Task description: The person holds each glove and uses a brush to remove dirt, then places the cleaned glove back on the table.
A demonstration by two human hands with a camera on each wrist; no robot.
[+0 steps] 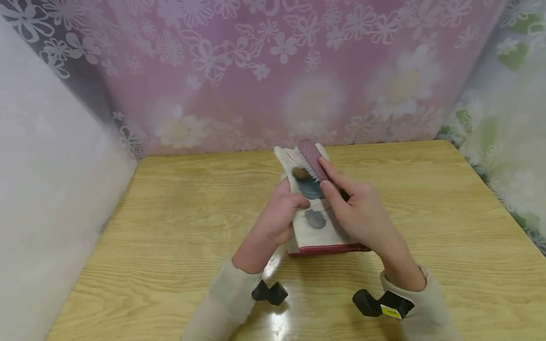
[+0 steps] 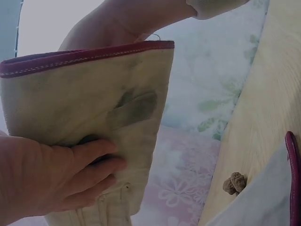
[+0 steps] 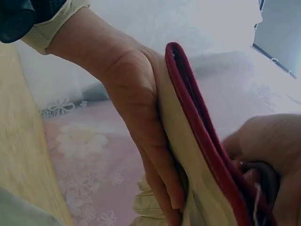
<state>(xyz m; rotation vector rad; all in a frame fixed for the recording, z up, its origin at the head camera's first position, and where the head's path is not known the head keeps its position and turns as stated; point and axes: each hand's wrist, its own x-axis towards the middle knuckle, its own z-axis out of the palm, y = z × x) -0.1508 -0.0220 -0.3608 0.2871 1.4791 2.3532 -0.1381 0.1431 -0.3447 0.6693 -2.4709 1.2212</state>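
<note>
Gripping cloth [image 1: 323, 235] in left hand [image 1: 278, 215], likely for bracing | grasping brush [image 1: 312, 154] in right hand [image 1: 363, 210], likely for aiming bristles [image 1: 307, 166]

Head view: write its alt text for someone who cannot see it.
A person's right hand holds a mauve brush to a cream, red-edged fabric item with dark patches, gripped by the left hand over a wooden table. A pink floral backdrop stands behind.
</note>
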